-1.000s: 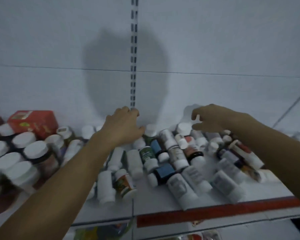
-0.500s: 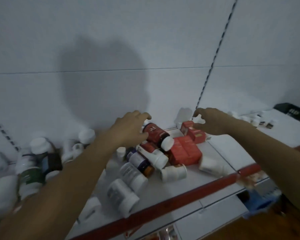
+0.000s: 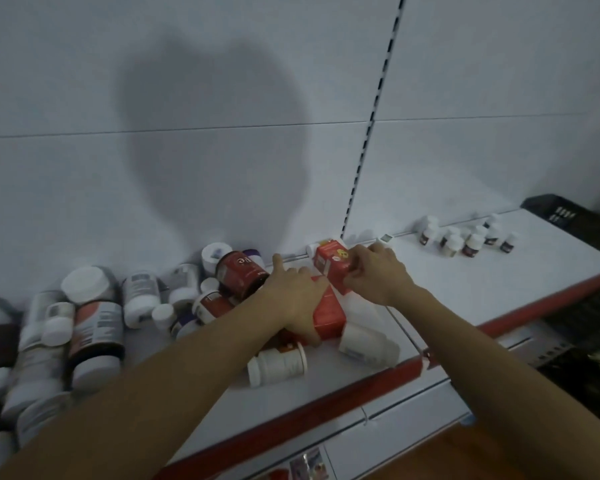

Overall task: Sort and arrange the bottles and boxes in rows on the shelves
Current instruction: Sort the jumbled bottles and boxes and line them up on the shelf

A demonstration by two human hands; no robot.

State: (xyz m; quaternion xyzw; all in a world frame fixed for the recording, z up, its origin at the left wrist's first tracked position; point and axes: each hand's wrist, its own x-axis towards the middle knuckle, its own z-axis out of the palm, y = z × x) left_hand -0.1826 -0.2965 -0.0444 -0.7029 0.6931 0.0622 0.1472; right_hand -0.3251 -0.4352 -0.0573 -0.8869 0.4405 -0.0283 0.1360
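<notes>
**Sorting hardly begun; both hands are on the red boxes**

To the right of the slotted upright [image 3: 371, 133], some small bottles [image 3: 465, 239] stand near the back of the shelf [image 3: 499, 285]. They are close together but not in a clean row. This is the only part that looks a little arranged.

To the left of the upright, the heap of bottles [image 3: 94, 317] is mixed, big and small together, and many lie on their sides. Among them are a dark red bottle [image 3: 239, 271] and a white bottle [image 3: 278, 363], which lies nearer the front edge. I judge that most of the work is left.

The two boxes are at the foot of the upright and touch each other. The right hand [image 3: 378, 275] grasps the upper red box [image 3: 331, 263], with fingers curled on its right side. Just left of the upright, the left hand [image 3: 293, 299] lies over the lower red box [image 3: 328, 315]. It holds the box with the thumb round its near end, and one finger points straight toward the back wall. The hands are very near each other.
</notes>
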